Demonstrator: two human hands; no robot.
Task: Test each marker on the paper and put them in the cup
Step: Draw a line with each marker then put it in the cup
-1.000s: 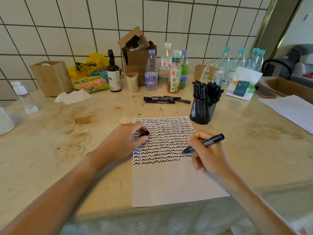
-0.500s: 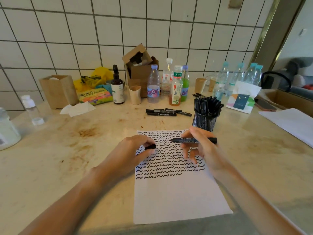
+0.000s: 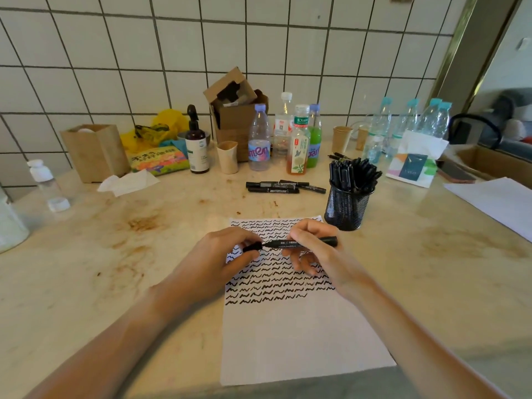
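Since a moment ago my right hand [image 3: 313, 251] has lifted the marker [image 3: 299, 243] off the paper [image 3: 302, 341] and turned it level, tip meeting the cap [image 3: 252, 247] pinched in my left hand [image 3: 227, 254], for recapping I judge. Mesh cup [image 3: 347, 210] stands just beyond my right hand on the bench [image 3: 115, 269].

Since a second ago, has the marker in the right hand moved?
Yes. The marker has lifted off the paper and swung level, its tip now meeting the cap in the left hand.
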